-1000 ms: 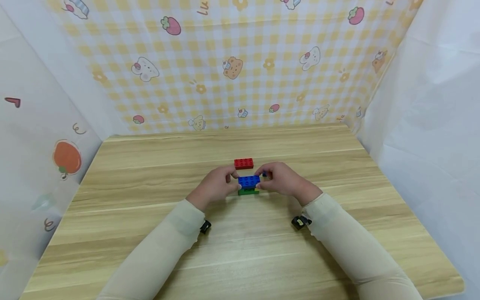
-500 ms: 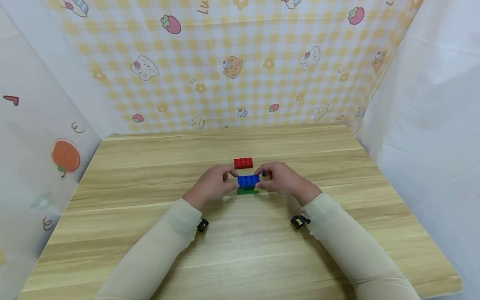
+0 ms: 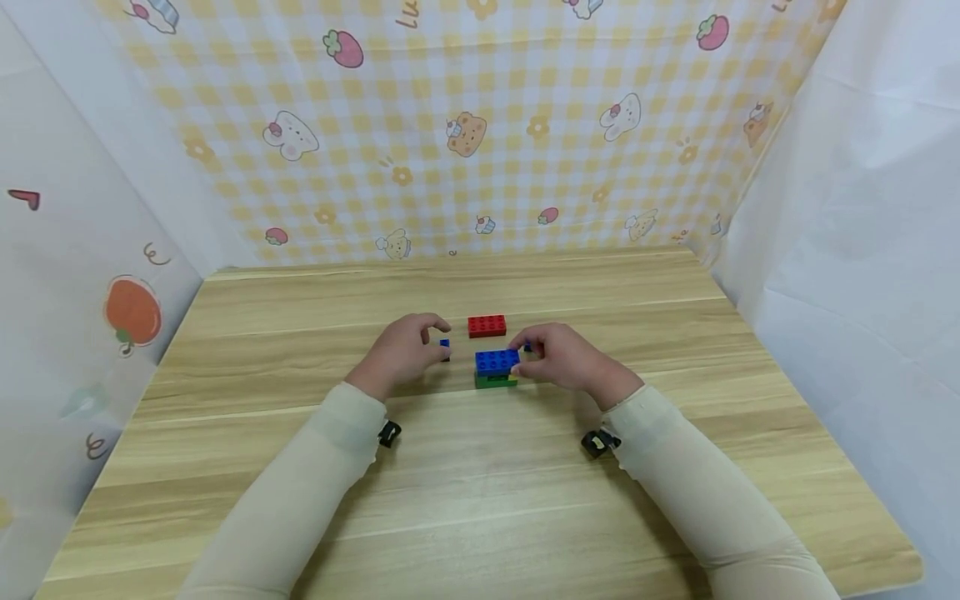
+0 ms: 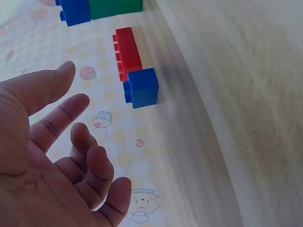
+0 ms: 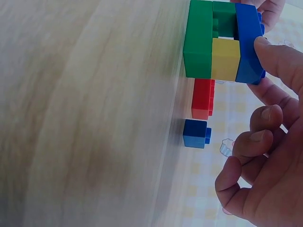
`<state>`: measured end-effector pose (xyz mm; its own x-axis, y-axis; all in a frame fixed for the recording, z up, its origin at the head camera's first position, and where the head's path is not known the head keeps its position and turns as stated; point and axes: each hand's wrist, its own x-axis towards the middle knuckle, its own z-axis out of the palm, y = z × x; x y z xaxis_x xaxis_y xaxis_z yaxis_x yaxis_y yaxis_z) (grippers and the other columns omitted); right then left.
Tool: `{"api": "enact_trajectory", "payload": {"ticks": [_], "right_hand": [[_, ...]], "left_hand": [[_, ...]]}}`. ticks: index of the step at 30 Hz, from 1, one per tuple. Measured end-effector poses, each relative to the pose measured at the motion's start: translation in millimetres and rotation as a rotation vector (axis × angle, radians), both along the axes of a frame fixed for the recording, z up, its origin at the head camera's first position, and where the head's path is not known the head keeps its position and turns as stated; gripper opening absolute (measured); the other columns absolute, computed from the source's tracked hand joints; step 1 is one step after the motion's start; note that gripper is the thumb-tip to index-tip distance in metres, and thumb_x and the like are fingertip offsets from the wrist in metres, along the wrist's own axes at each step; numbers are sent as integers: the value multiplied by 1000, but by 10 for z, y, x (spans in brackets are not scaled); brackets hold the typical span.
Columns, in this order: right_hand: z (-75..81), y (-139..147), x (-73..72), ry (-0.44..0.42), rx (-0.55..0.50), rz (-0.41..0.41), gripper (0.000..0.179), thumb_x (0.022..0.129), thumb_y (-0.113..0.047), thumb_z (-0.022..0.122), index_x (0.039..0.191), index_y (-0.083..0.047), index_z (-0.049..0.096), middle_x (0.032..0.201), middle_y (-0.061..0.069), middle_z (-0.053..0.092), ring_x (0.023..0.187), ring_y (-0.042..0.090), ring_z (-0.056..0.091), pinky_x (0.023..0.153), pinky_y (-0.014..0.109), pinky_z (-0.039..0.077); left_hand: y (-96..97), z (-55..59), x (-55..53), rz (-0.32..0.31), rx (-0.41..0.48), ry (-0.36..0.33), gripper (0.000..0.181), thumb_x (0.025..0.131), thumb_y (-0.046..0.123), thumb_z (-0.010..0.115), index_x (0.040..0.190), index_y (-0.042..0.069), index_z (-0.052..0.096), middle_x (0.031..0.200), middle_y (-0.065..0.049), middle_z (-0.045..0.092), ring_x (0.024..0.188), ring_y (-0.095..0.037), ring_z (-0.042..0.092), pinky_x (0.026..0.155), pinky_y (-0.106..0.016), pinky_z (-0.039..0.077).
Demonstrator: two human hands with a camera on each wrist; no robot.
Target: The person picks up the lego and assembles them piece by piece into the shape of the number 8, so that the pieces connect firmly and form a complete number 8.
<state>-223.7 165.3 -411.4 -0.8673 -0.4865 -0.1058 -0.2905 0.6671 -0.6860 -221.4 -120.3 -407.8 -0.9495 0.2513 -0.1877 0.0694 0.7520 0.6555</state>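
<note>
A stack of toy building blocks stands mid-table. Its base is a long green block (image 5: 199,40), with a small yellow block (image 5: 225,60) and a small green block (image 5: 226,13) on top and a gap between them. A long blue block (image 3: 495,361) bridges these two. My right hand (image 3: 566,358) pinches that blue block's right end between thumb and forefinger. To the left, my left hand (image 3: 401,354) holds nothing, its thumb and fingers apart. Beside its thumb tip is a small blue block (image 3: 445,342), partly covered in the head view.
A long red block (image 3: 487,327) lies behind the stack. Another small blue block (image 3: 528,347) shows partly behind my right fingers. The wooden table (image 3: 480,500) meets a checked cloth (image 3: 510,175) at the back, with white cloth at both sides.
My left hand has let go of the long blue block's left end and moved left and slightly back, uncovering a small blue block. My right hand keeps its pinch in place.
</note>
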Motion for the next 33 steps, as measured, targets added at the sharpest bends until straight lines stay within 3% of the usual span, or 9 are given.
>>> {"api": "enact_trajectory", "payload": {"ticks": [10, 14, 17, 19, 33], "right_hand": [[-28, 6, -8, 4, 7, 0, 30, 92, -23, 84, 119, -12, 76, 74, 0, 49, 63, 17, 43, 61, 32, 37], [-32, 8, -8, 4, 1, -3, 30, 92, -23, 84, 119, -12, 77, 73, 1, 49, 63, 17, 43, 61, 32, 37], [-29, 8, -7, 11, 0, 0, 30, 92, -23, 84, 119, -12, 77, 73, 0, 49, 63, 17, 43, 61, 32, 38], [-27, 8, -5, 15, 1, 3, 30, 92, -23, 84, 119, -12, 77, 73, 0, 50, 63, 17, 44, 61, 32, 38], [-40, 14, -11, 9, -1, -5, 31, 92, -22, 84, 120, -13, 76, 73, 0, 50, 63, 17, 44, 61, 32, 38]], "left_hand": [[23, -56, -84, 20, -59, -68, 42, 100, 27, 73, 140, 16, 64, 101, -9, 62, 87, -26, 56, 74, -38, 48], [32, -70, -112, 28, -76, -93, 40, 100, 25, 73, 139, 16, 65, 126, -12, 66, 104, -29, 58, 94, -46, 50], [33, -77, -122, 39, -84, -114, 39, 100, 23, 73, 138, 16, 65, 147, -12, 59, 120, -32, 55, 110, -53, 45], [33, -83, -127, 43, -87, -122, 39, 99, 23, 73, 136, 16, 65, 152, -13, 55, 125, -33, 52, 114, -56, 41], [49, -114, -167, 27, -145, -91, 31, 100, 22, 70, 130, 15, 68, 145, -13, 61, 117, -33, 55, 109, -54, 45]]}}
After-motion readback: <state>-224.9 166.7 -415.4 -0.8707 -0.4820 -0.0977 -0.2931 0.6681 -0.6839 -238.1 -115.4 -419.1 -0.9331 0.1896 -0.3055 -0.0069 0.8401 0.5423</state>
